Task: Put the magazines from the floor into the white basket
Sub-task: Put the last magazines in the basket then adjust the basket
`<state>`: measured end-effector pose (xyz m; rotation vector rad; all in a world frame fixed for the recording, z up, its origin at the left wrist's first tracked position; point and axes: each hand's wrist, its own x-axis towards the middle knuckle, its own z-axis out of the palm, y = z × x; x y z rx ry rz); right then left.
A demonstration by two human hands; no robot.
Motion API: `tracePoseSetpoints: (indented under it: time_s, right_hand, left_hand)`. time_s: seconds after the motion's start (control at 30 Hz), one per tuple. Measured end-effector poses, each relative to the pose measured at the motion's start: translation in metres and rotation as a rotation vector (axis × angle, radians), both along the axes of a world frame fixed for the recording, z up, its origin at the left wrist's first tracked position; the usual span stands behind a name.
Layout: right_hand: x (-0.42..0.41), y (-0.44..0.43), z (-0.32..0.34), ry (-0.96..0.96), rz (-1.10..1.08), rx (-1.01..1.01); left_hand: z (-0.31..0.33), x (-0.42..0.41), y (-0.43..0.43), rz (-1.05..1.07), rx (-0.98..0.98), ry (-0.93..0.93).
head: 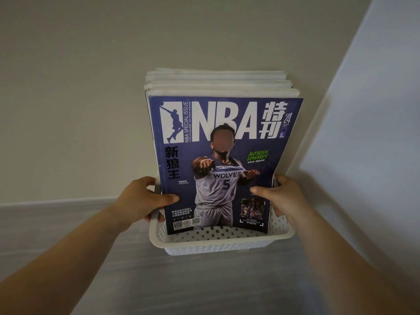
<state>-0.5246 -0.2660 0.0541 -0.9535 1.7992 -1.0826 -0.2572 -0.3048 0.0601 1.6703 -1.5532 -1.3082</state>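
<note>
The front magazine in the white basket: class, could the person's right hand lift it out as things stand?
Probably yes. The right hand already has its thumb on the front magazine cover, and nothing stands above it; the white basket is open-topped.

The front magazine (pixel 218 160) hides the covers of the other magazines (pixel 216 84) stacked behind it, so only their white top edges show, and it hides the far wall of the white basket (pixel 218 244) too. The fingers of the left hand (pixel 145 196) and the right hand (pixel 281 196) go behind the basket's sides and the magazines, so only the thumbs show in front. The face on the front cover is blurred, and both arms are cut off at the near edge.
</note>
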Motion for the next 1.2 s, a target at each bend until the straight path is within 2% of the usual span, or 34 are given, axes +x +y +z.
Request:
tracePoseSetpoints:
  time_s: [0.27,0.4,0.57,0.8,0.93,1.2]
  right_hand:
    - [0.019,0.060,0.046,0.026,-0.046,-0.111]
    - [0.031,0.120,0.061,0.011,-0.114,-0.146]
    - [0.045,0.207,0.066,0.115,-0.276,-0.135]
    - [0.078,0.340,0.042,0.202,-0.568,-0.086]
    - [0.095,0.396,0.021,0.165,-0.717,-0.048]
    - [0.104,0.463,-0.008,0.168,-0.853,-0.052]
  left_hand:
    - [0.048,0.016,0.041,-0.038,-0.112,0.017]
    - [0.062,0.024,0.083,-0.093,-0.123,0.030]
    - [0.062,0.028,0.139,-0.248,-0.098,0.058]
    - [0.046,0.020,0.202,-0.564,-0.077,0.098]
    - [0.031,0.004,0.231,-0.676,-0.018,0.149]
    - [0.002,-0.028,0.268,-0.830,0.048,0.113]
